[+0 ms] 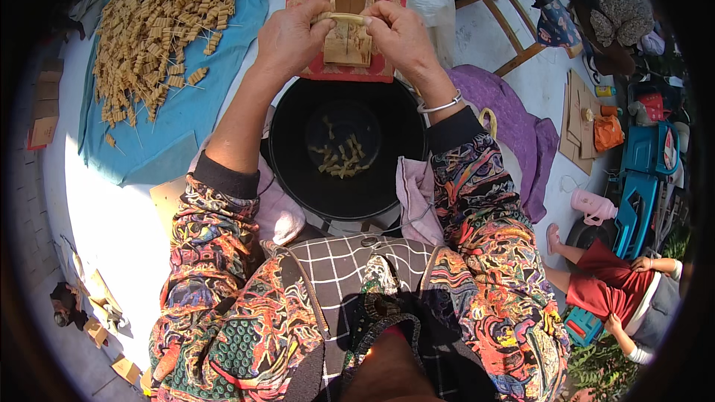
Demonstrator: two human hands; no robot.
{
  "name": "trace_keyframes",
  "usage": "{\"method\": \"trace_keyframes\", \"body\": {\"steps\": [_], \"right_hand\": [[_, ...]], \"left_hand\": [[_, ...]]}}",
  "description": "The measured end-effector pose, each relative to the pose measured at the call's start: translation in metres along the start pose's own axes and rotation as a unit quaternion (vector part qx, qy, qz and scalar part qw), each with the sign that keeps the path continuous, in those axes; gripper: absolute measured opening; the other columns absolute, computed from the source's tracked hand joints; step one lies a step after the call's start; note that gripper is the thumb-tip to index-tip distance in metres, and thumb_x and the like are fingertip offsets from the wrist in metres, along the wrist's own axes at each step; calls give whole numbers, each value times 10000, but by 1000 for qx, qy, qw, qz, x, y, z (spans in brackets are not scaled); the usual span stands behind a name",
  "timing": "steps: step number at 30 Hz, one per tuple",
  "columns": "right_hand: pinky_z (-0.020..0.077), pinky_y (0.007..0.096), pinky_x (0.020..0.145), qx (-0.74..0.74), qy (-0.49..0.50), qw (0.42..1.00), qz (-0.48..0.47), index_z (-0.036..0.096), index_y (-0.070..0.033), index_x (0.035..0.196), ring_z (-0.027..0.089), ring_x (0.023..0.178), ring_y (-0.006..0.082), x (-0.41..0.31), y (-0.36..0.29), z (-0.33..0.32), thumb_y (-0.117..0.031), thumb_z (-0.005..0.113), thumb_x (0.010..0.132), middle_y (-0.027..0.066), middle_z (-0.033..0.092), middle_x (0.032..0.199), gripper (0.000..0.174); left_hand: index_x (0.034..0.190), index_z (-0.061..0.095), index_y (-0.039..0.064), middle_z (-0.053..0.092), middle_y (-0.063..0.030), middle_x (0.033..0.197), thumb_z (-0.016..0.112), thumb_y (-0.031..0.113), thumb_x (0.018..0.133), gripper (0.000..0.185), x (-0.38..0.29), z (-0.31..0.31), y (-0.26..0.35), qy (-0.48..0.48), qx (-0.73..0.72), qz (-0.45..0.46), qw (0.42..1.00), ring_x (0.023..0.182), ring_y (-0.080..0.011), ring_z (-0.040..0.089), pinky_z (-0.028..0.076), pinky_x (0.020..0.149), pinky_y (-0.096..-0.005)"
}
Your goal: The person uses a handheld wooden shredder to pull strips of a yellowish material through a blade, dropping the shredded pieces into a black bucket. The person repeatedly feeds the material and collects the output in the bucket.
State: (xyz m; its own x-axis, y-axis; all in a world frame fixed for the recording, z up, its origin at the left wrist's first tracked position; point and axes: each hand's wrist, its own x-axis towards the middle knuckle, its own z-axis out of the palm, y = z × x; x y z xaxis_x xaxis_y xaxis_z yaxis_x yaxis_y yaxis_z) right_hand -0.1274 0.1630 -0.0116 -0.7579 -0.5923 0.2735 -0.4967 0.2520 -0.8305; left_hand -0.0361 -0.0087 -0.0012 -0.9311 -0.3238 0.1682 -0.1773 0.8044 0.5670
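My left hand (296,36) and my right hand (399,36) pinch the two ends of a short pale strip (347,17), held level between them. Below it stands a wooden block device (347,50) with an upright piece, on a red patterned cloth (313,67). A round black tub (346,201) sits just beneath, with a small heap of twisted pale pieces (342,162) at its bottom. What the strip is made of I cannot tell.
At left, a large pile of ridged tan pieces on thin sticks (162,28) lies on a blue cloth (134,156). Purple fabric (503,106) and a wooden frame (519,17) are at right. A person in red shorts (609,285) sits at lower right, near a pink thermos jug (592,206).
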Motion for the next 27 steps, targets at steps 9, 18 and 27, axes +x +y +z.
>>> {"method": "trace_keyframes", "body": {"steps": [9, 18, 27], "right_hand": [[496, 391, 634, 23, 48, 999, 11, 661, -18, 818, 646, 687, 302, 1, 6, 10, -207, 587, 819, 155, 649, 722, 203], [476, 372, 557, -366, 20, 930, 30, 656, -27, 778, 628, 612, 285, -8, 23, 1, -264, 613, 856, 116, 642, 659, 253], [350, 202, 365, 505, -170, 804, 264, 567, -58, 824, 441, 426, 53, -44, -31, 23, -315, 451, 990, -12, 500, 596, 327]], "left_hand": [[1044, 682, 202, 689, -119, 854, 625, 329, 821, 263, 2, 9, -1, 10, 2, -20, 1000, 838, -329, 650, 509, 707, -430], [941, 720, 150, 690, -130, 880, 616, 423, 793, 327, -15, -16, 12, -153, 153, -81, 973, 853, -321, 652, 508, 729, -415], [1121, 553, -23, 486, -30, 627, 372, 335, 1015, 415, -55, 15, 52, -79, -625, -189, 754, 487, -144, 514, 466, 439, -292]]}}
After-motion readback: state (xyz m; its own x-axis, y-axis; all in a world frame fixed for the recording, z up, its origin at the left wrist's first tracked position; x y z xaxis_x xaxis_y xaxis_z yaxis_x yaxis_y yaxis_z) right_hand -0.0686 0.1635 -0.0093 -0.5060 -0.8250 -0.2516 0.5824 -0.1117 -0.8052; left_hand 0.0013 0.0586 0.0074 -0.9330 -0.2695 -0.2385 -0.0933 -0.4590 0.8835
